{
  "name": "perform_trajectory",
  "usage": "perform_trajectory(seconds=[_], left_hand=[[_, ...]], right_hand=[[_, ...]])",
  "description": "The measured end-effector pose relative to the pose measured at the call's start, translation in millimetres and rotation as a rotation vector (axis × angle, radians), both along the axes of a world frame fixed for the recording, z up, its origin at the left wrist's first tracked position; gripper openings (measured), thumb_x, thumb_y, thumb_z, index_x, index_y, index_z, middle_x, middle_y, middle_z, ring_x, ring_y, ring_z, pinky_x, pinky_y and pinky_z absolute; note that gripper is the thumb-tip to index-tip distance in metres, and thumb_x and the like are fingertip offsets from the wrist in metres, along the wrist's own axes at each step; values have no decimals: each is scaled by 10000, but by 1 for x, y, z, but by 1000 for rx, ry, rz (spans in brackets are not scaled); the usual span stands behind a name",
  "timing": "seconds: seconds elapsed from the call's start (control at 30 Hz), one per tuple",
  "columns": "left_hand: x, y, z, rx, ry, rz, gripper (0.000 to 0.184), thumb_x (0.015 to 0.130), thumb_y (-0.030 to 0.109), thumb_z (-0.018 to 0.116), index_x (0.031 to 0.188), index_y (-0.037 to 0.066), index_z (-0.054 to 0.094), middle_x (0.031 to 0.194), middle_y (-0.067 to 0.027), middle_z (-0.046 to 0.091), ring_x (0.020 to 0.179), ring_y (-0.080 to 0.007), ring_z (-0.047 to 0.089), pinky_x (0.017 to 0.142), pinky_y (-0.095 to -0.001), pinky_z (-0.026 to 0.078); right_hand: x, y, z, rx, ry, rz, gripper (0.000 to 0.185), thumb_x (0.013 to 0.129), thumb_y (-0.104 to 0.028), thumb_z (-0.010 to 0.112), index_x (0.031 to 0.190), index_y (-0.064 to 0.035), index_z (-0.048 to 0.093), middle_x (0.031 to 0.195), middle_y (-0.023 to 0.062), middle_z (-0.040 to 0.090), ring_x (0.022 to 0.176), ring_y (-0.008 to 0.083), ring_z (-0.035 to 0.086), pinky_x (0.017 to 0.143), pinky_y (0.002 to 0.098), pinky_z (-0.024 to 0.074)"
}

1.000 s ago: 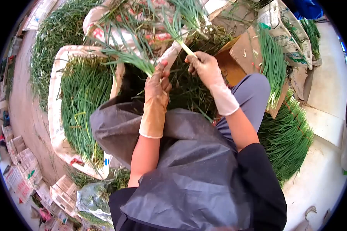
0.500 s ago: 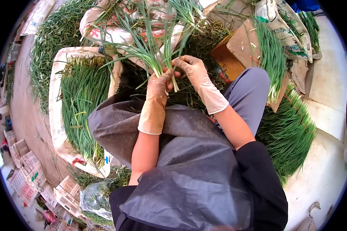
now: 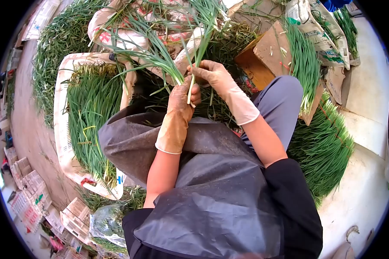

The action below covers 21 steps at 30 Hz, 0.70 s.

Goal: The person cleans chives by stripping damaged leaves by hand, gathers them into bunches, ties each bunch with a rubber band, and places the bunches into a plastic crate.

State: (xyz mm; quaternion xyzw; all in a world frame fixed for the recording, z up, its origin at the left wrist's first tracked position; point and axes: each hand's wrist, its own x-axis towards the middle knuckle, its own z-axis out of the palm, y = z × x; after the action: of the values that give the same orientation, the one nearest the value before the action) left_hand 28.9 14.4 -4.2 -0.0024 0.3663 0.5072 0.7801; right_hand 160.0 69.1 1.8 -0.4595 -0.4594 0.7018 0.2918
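My left hand (image 3: 180, 98), in a soiled rubber glove, is closed around a small bunch of chives (image 3: 165, 64), their green leaves fanning up and to the left. Close beside it, my right hand (image 3: 215, 78), also gloved, pinches a few chive stalks (image 3: 201, 48). Their pale lower ends hang down in front of my left hand's fingers. Both hands are above my lap, over a dark apron (image 3: 220, 185). Beyond them, loose chives lie on a white sack with red print (image 3: 125, 39).
A white plastic crate (image 3: 64, 129) packed with chives stands to my left. To the right are a wooden box (image 3: 272, 48) with chives on it and a big tied bundle of chives (image 3: 324, 151). Heaped leaves (image 3: 69, 47) cover the floor at upper left.
My right hand has shifted slightly left and down. The stalks it pinches now stand apart from the left bunch, with their pale ends crossing in front of my left hand.
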Motion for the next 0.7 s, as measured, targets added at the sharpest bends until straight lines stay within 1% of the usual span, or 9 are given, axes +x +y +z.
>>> perform_trajectory(seconds=[0.13,0.27,0.47,0.53,0.57,0.6,0.63,0.67,0.7], left_hand=[[-1,-1,5,-46,140,49,191,914,247,517,955,61,514,614,-10,473,463,-79,379,396,-202,276],[-2,-2,5,33,186,-20,192,871,180,590,986,69,483,695,-41,562,510,-108,482,432,-216,371],[-12,5,4,-21,274,182,117,889,160,548,947,66,509,588,12,445,413,-74,344,364,-205,251],[-17,5,5,47,339,321,116,890,143,553,958,66,499,582,9,420,413,-63,331,356,-207,231],[-19,6,6,118,204,322,126,888,138,557,967,65,492,600,-3,444,430,-70,360,368,-204,258],[-20,6,7,187,69,320,138,886,132,562,977,63,485,618,-14,468,447,-76,389,379,-200,286],[-16,8,10,175,101,317,152,880,122,569,987,61,480,667,-42,516,469,-90,424,398,-203,320],[-10,10,12,162,133,313,168,874,111,575,997,58,475,715,-70,563,490,-104,459,417,-206,354],[-7,9,9,118,134,273,241,841,84,605,1034,25,473,859,-122,589,605,-119,514,494,-200,430]], right_hand=[[-12,6,-2,67,-118,-71,256,816,-239,669,888,-5,593,740,21,592,684,89,509,668,262,433],[-5,5,5,119,-206,58,284,852,-294,623,893,-14,595,660,33,578,616,104,524,601,269,438],[11,11,3,248,-499,233,333,874,-356,545,847,-33,623,694,99,614,664,216,588,658,314,457],[19,24,-3,335,-767,119,367,862,-387,519,877,-33,616,760,143,627,751,289,607,719,349,462],[20,37,-2,485,-895,-44,408,854,-420,489,891,-30,604,851,196,622,852,337,593,775,380,456],[25,50,1,453,-924,-204,464,874,-478,488,963,-34,591,932,151,622,870,301,603,786,384,461],[30,61,4,508,-1015,-290,539,866,-514,485,1046,-10,545,955,178,621,916,314,601,788,407,463],[28,75,-8,606,-1241,-423,551,856,-487,531,1058,26,524,846,147,640,786,264,622,710,373,483],[31,92,-16,345,-883,-391,484,860,-426,554,1036,25,539,801,123,639,716,222,613,660,336,478]])
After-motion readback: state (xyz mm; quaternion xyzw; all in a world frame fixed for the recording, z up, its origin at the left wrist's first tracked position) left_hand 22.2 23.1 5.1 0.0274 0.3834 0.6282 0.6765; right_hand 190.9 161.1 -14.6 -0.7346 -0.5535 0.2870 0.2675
